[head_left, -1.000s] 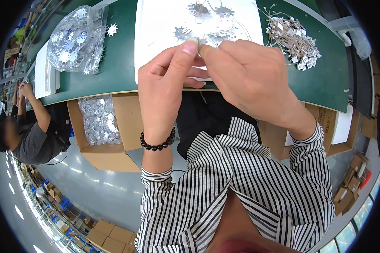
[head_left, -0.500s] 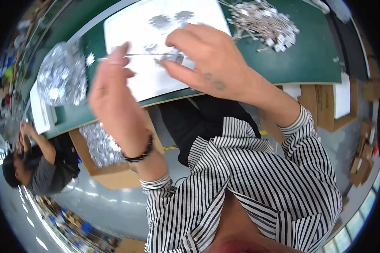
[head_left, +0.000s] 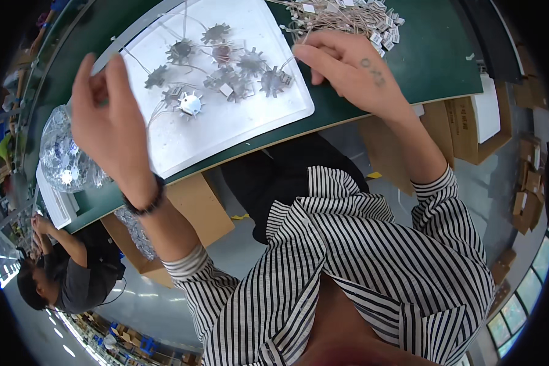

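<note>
My left hand (head_left: 110, 116) is raised over the left edge of the white tray (head_left: 238, 131), its fingers apart with nothing seen in them. Beyond the tray's right side, my right hand (head_left: 354, 70) is closed, thumb and forefinger pinched. A thin pale wire (head_left: 287, 61) runs to its fingertips from a grey star-shaped metal piece (head_left: 274, 82) on the tray. Several similar star-shaped pieces (head_left: 180, 52) lie there, many with thin wires. One brighter silver star piece (head_left: 190, 105) sits toward the tray's near left.
Wired connectors with white tags (head_left: 381, 27) are heaped beyond my right hand on the green table (head_left: 433, 79). A clear bag of shiny pieces (head_left: 64, 152) rests at the left. Cardboard boxes (head_left: 195, 210) stand below the table edge. Another person (head_left: 73, 268) sits at the far left.
My hands have moved apart, the left one leftward and the right one rightward. The wire stretched between them no longer shows there. More of the tray's star pieces are visible.
</note>
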Action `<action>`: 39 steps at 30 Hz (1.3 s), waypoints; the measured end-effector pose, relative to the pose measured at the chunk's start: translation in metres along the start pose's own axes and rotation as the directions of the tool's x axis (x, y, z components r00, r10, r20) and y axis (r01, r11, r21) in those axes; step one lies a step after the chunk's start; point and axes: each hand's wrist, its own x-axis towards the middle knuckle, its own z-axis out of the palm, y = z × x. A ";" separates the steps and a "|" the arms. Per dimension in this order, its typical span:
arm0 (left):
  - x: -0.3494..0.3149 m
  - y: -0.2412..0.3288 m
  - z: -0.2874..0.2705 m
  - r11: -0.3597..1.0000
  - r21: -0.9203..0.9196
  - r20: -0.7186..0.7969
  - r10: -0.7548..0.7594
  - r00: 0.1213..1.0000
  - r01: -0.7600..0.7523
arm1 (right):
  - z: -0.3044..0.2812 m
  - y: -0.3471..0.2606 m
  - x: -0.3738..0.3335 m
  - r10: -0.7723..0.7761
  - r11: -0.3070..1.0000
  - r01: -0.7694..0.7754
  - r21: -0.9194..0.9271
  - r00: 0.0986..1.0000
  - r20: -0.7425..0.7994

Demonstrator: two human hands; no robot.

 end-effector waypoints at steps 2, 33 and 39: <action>-0.040 0.022 -0.020 0.999 -0.047 0.164 0.022 0.986 -0.014 | 0.016 -0.006 -0.002 0.049 0.986 -0.060 0.156 0.996 0.075; -0.011 -0.169 -0.044 0.839 0.543 0.095 -0.034 0.995 -0.023 | -0.021 -0.026 0.057 0.006 0.998 0.012 0.069 0.970 -0.244; 0.002 -0.167 -0.021 0.854 0.517 0.158 -0.022 0.987 -0.064 | -0.037 -0.024 0.060 -0.211 0.967 0.214 -0.139 0.977 0.039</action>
